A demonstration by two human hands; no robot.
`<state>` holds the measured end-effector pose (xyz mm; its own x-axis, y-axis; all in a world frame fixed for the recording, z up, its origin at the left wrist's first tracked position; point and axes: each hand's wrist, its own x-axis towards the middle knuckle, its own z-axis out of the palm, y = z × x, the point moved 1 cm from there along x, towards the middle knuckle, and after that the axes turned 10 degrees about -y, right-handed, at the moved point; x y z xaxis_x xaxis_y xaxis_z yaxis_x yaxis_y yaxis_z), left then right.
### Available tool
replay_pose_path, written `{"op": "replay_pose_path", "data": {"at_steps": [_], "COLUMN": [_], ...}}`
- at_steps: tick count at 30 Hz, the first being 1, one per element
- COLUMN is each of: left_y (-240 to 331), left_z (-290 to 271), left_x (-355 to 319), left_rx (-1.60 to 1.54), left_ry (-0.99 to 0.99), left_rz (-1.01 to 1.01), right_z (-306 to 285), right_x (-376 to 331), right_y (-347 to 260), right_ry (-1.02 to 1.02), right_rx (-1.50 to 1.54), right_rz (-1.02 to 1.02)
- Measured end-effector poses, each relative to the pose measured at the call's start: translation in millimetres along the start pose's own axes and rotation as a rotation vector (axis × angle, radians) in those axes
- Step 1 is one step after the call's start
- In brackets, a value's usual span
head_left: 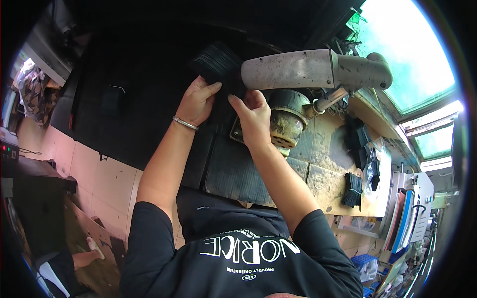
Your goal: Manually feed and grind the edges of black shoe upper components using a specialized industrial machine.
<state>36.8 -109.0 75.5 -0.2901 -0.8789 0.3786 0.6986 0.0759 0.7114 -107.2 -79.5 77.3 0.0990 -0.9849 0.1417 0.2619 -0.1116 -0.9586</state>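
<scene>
Under metal machine arm [310,68]: left hand [196,102], right hand [253,116] raised, both gripping black stack [218,62].

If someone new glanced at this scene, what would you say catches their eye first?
Most striking are the left hand, with a silver bracelet on its wrist, and the right hand, both gripping a stack of thin black sheets at upper centre. Just right of them, a scuffed grey metal machine arm reaches across above a grimy yellowed round housing. Farther right, bundles of black pieces lie on the worn wooden workbench.
</scene>
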Motion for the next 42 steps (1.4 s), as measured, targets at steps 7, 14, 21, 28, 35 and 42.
{"op": "replay_pose_path", "data": {"at_steps": [7,14,21,28,35,42], "left_y": [-6,-17,-24,-30,-38,-39], "left_z": [7,4,7,13,14,18], "left_x": [-2,-9,-17,-22,-29,-34], "left_rx": [0.001,-0.057,-0.075,-0.059,-0.016,0.043], "left_ry": [-0.006,0.004,0.013,-0.032,-0.081,-0.124], "left_rz": [-0.044,-0.141,-0.164,-0.242,-0.308,-0.322], "right_z": [-5,-10,-13,-21,-22,-24], "right_x": [-11,-24,-39,-53,-70,-80], "right_y": [2,6,8,16,22,26], "right_ry": [0.069,0.047,0.093,0.126,0.181,0.18], "right_rx": [0.04,0.139,0.112,0.094,0.141,0.166], "right_rz": [0.041,0.033,0.063,0.059,0.072,0.08]}}
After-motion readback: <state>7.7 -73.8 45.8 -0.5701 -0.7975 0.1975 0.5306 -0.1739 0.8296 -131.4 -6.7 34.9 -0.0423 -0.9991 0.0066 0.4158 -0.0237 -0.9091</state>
